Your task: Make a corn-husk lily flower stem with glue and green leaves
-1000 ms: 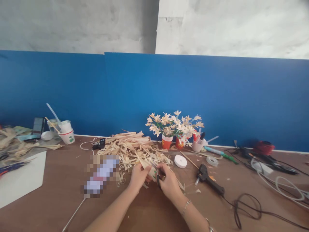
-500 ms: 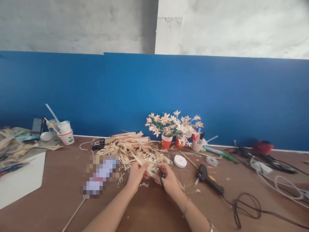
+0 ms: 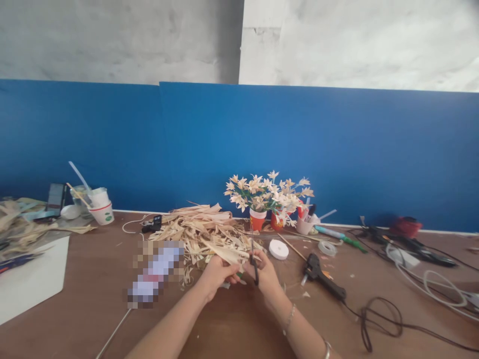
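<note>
Between the thumb and fingers of my left hand (image 3: 217,277) is a pale, dry husk piece (image 3: 224,253), its pointed part reaching up and left. My right hand (image 3: 265,274) holds dark-handled scissors (image 3: 254,269), whose thin blades point away toward the red cup. Both hands are close together, just in front of a heap of dried husk strips (image 3: 198,227). A small bit of green shows between the hands. Whether the right fingertips also touch the husk piece is unclear.
Beyond the heap, pale flowers (image 3: 258,187) stand in red cups (image 3: 257,220). A white roll (image 3: 279,249), a tape ring (image 3: 327,248) and a black glue gun (image 3: 322,279) with a looping cable lie right. A blurred-out device (image 3: 155,274) stands left, near a white board (image 3: 37,279).
The scissors have turned more upright, and the husk piece has tilted further left. My left hand has shifted slightly right and down.
</note>
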`<state>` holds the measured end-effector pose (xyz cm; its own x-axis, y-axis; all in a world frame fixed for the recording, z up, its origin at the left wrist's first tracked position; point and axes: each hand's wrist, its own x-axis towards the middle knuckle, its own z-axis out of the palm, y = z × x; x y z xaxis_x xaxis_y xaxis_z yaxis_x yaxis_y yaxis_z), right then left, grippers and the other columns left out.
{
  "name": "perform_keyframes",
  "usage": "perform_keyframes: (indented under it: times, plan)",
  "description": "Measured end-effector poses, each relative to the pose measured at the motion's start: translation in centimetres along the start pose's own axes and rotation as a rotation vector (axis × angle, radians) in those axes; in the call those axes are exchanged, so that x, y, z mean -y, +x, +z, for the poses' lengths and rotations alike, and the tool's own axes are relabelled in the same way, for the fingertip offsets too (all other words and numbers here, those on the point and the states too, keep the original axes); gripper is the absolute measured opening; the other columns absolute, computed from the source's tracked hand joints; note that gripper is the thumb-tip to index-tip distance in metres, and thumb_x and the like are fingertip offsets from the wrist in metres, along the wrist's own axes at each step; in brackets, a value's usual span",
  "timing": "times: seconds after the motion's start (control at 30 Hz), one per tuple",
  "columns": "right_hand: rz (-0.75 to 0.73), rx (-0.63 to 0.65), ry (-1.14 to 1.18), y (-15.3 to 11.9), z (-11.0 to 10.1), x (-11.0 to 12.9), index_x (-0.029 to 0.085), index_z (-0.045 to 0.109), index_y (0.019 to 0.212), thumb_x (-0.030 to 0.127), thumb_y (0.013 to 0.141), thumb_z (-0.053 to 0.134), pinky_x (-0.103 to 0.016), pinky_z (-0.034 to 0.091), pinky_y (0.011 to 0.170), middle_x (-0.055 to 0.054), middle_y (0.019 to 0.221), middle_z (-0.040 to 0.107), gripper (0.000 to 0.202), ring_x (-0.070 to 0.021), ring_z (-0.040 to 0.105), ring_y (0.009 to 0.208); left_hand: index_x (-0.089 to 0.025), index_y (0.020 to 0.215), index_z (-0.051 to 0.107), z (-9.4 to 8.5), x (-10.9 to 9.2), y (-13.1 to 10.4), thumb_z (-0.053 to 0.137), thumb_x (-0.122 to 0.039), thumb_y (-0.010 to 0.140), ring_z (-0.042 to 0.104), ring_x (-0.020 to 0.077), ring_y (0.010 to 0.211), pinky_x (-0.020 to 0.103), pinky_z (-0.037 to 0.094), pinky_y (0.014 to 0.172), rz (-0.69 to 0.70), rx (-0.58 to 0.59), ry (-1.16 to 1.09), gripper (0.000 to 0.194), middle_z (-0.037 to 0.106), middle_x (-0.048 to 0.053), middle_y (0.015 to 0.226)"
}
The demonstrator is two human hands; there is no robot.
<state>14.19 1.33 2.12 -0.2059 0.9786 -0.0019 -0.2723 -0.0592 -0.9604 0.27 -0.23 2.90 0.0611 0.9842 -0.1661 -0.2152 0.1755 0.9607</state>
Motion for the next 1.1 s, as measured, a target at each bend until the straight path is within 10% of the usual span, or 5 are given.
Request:
perform_keyframes:
  times: [0.47, 0.7, 1.1]
  plan:
    - [-0.085, 0.046, -0.011, 0.9, -0.6, -1.3, 0.021, 0.042, 0.079, 0.021, 0.05, 0.076, -0.019, 0.035, 0.043, 0.009, 0.052, 0.051, 0.044, -0.0071, 0.042, 0.044, -0.006, 0.067, 0.064, -0.4, 0.4, 0.8, 0.052, 0.011, 0.067, 0.068, 0.0105, 0.06, 0.006, 0.046, 0.043, -0.264, -0.131, -0.444, 0.021, 0.071, 0.009, 0.068]
    - [-0.054, 0.034, -0.037, 0.9, -0.8, -1.3, 0.021, 0.044, 0.078, 0.025, 0.049, 0.078, -0.018, 0.034, 0.042, 0.009, 0.052, 0.05, 0.045, -0.0073, 0.044, 0.044, -0.007, 0.074, 0.066, -0.3, 0.2, 0.4, 0.059, 0.005, 0.069, 0.069, 0.0153, 0.071, 0.019, 0.056, 0.067, -0.167, -0.074, -0.415, 0.015, 0.072, 0.01, 0.078]
    - [0.03, 0.111, -0.157, 0.4, -0.9, -0.1, 0.02, 0.043, 0.081, 0.045, 0.056, 0.075, -0.018, 0.03, 0.038, 0.008, 0.049, 0.05, 0.047, -0.007, 0.042, 0.04, -0.011, 0.066, 0.06, -0.7, 0.0, 1.0, 0.071, -0.017, 0.068, 0.065, 0.013, 0.05, 0.014, 0.05, 0.044, -0.004, -0.345, -0.268, 0.012, 0.066, 0.004, 0.054]
